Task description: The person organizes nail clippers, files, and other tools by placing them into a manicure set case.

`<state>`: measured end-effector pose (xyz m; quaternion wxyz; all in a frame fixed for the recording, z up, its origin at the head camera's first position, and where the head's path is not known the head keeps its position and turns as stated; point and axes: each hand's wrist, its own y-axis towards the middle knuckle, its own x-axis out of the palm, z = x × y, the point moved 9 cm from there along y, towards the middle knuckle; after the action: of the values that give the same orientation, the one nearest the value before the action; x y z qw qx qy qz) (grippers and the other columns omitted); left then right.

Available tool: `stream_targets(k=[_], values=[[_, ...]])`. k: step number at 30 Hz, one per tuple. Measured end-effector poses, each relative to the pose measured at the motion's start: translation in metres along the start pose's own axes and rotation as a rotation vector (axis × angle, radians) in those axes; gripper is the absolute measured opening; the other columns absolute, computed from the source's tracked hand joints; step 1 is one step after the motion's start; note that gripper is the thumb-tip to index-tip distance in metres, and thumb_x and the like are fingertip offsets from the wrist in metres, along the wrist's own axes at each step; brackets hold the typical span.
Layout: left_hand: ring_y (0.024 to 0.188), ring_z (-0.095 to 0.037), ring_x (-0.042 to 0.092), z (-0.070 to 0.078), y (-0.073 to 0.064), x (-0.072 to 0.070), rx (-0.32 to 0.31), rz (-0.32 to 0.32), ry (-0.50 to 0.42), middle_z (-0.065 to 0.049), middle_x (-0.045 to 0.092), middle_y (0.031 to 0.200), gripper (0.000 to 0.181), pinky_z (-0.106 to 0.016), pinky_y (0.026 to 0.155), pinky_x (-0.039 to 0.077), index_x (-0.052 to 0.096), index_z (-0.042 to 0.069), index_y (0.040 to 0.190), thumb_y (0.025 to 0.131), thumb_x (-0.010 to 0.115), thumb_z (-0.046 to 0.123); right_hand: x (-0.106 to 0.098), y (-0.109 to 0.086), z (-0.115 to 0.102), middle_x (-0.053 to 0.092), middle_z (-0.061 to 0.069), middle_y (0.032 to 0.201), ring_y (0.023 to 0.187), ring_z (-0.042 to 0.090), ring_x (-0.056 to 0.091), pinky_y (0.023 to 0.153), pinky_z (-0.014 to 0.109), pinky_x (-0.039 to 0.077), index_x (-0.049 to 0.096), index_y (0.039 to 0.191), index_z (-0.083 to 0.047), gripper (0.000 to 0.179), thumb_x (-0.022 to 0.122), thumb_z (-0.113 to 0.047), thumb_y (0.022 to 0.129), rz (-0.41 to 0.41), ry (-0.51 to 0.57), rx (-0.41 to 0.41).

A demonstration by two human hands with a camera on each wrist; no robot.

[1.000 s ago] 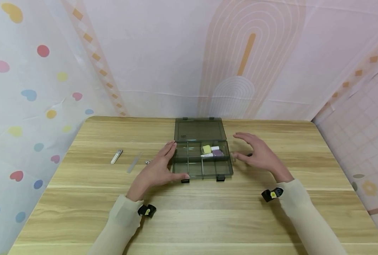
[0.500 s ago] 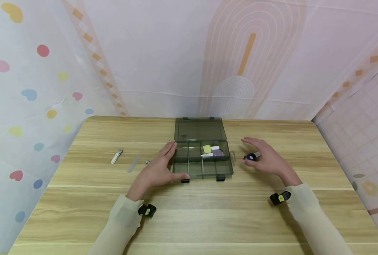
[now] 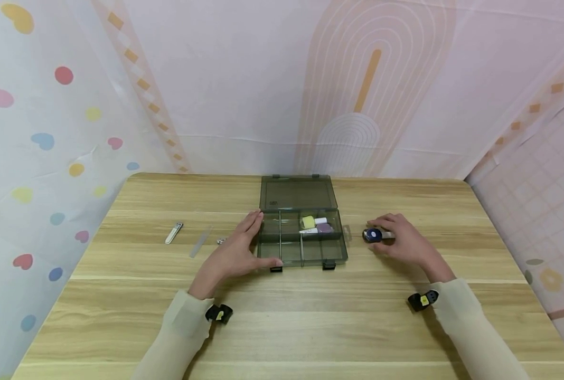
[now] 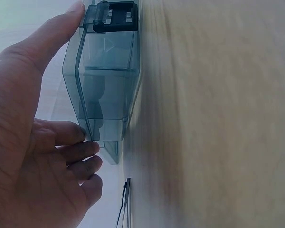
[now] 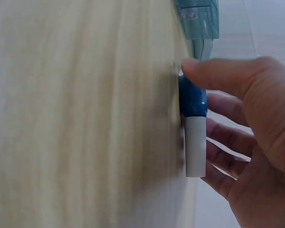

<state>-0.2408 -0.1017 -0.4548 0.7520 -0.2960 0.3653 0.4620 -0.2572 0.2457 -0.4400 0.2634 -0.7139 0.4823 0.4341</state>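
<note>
two hands at work: left hand (image 3: pixel 234 253) spread wide across the left end of the open box (image 3: pixel 290 250), thumb at the front rim, fingertips near the rear left corner; right hand (image 3: pixel 404 240) partly narrowed around a dark blue bottle (image 3: pixel 372 235), thumb to the near side, fingers to the far side. cannot tell from either view about a firm pinch. bottle lying on its side on the counter (image 3: pixel 310 327), just right of the box and apart from it, pale cap (image 3: pixel 387 235) toward the palm, base toward the box. for a sound grasp, judging from this pose: close thumb and fingers evenly across the blue body rather than the slimmer cap, to limit rolling or twisting. approach low and level, pressing from both sides at once, to avoid nudging the base toward the box wall. in any lift, go straight up first, well clear of the rim, before any sideways travel. with the left hand, press lightly and steadily, enough against sliding, not enough for tipping. mind the yellow bottle (image 3: pixel 308 222) and purple bottle (image 3: pixel 325 228), lying close together in the rear right part of the box.
</note>
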Motion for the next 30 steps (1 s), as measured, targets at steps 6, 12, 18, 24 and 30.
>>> stream_targets(k=[6,12,18,24,30], values=[[0.162,-0.028,0.006,0.000,0.000,0.000,0.000,-0.001,-0.004,-0.004,0.003,0.175,0.132,-0.055,0.126,0.028,0.009,0.010,0.165,0.073,0.073,0.080,0.000,-0.001,0.003,0.065,0.016,0.121,0.111,0.034,0.059,0.093,0.053,0.052,0.070,0.129,-0.005,0.037,0.076,-0.013,0.093,0.028,-0.005,0.012],[0.162,-0.028,0.005,-0.001,0.001,0.001,-0.001,-0.005,-0.005,-0.003,0.002,0.175,0.132,-0.054,0.126,0.027,0.009,0.011,0.165,0.073,0.072,0.081,0.001,-0.002,0.002,0.065,0.013,0.113,0.099,0.027,0.064,0.085,0.047,0.055,0.070,0.128,-0.003,0.035,0.075,-0.012,0.095,0.024,0.019,0.025],[0.162,-0.028,0.006,-0.001,0.000,0.001,0.002,-0.003,-0.006,-0.003,0.002,0.175,0.132,-0.054,0.126,0.027,0.010,0.010,0.165,0.073,0.072,0.082,0.002,-0.001,0.001,0.066,0.012,0.111,0.095,0.024,0.064,0.081,0.042,0.055,0.071,0.127,-0.004,0.035,0.075,-0.014,0.094,0.037,0.009,0.021],[0.162,-0.028,0.006,-0.001,0.000,0.002,0.000,-0.003,-0.010,-0.003,0.002,0.175,0.132,-0.054,0.126,0.027,0.010,0.010,0.165,0.073,0.071,0.082,0.000,0.002,0.000,0.066,0.008,0.109,0.094,0.021,0.063,0.080,0.038,0.053,0.071,0.127,-0.005,0.034,0.075,-0.016,0.095,0.055,0.017,0.027],[0.162,-0.027,0.006,-0.001,0.000,0.001,-0.003,-0.003,-0.008,-0.002,0.002,0.175,0.132,-0.055,0.125,0.029,0.009,0.011,0.165,0.073,0.072,0.082,-0.009,0.008,-0.011,0.067,0.009,0.106,0.093,0.024,0.064,0.077,0.039,0.053,0.071,0.127,-0.004,0.035,0.075,-0.013,0.094,0.099,0.033,-0.015]])
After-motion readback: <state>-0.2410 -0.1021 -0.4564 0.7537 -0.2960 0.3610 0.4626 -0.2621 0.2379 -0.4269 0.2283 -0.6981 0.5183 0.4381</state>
